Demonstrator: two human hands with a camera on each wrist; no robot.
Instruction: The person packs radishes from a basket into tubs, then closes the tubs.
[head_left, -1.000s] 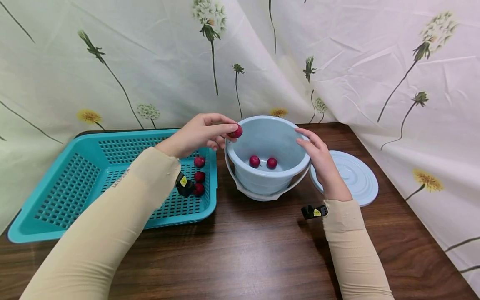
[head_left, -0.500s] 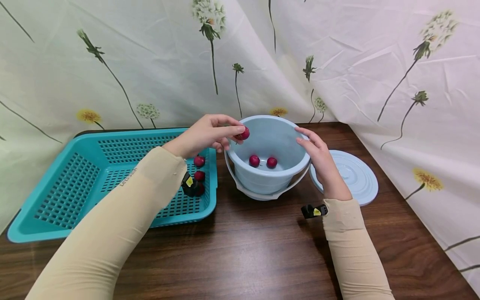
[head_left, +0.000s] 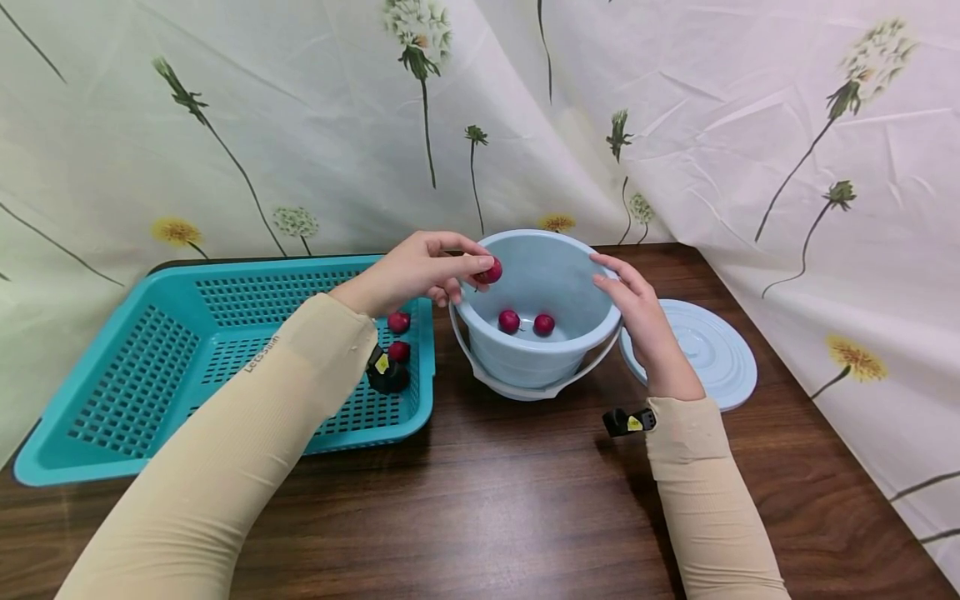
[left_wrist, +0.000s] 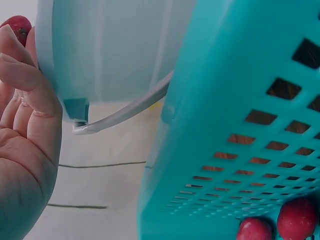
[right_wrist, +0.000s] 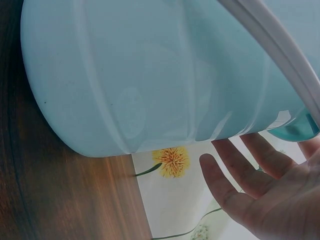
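Note:
My left hand (head_left: 423,271) pinches a small round red radish (head_left: 491,271) between thumb and fingers, at the left rim of the light blue bucket (head_left: 525,357). In the left wrist view the held radish (left_wrist: 17,29) shows at the upper left, partly behind the fingertips. My right hand (head_left: 641,312) holds the bucket's right rim, with fingertips reaching over the edge. Other fingers (right_wrist: 235,162) lie along the outer wall in the right wrist view. On the bucket's floor rest two radishes (head_left: 509,322), side by side.
A teal perforated basket (head_left: 232,267) stands left of the bucket, with radishes (head_left: 399,322) along its right side, partly hidden by the wrist camera. The bucket's handle (head_left: 517,392) hangs down in front. A light blue lid (head_left: 708,354) lies right of it on the wooden table (head_left: 495,508).
My left hand has moved slightly right with the radish, bringing it over the bucket's left rim. The right hand and bucket have stayed in place.

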